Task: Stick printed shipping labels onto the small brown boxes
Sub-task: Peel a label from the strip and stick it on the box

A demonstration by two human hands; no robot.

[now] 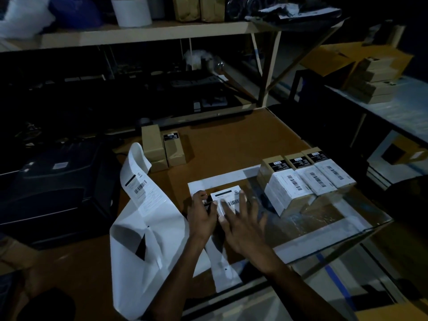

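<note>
Pressing a white shipping label (228,198) down onto a small brown box (209,206) near the front middle of the brown table (231,144). Right hand (243,224) lying wide and flat, fingers spread straight, fingertips (242,197) resting on the label over its barcode. Left hand (201,213) curling round the box's left end, steadying it (box mostly hidden under both hands, so only a dark end and a sliver of its side showing). Sitting on a white sheet (222,179) spread across the table.

Standing just right of the hands: three labelled boxes (305,179) in a tight row, touching one another, each wearing a white barcode label on top and a black sticker at the far end. Waiting farther back and to the left: two plain brown boxes (162,147), side by side, one showing a black sticker, well apart from the labelled row.

Trailing out of a dark label printer (58,186) at the left: a long white label strip (143,205), one printed label on it, curling down across the table edge toward the forearms.

Running along the back: a pale shelf (148,33) carrying a white roll (132,11). Stacking up at the far right on another surface: more brown boxes (375,79), dim and hard to read.
</note>
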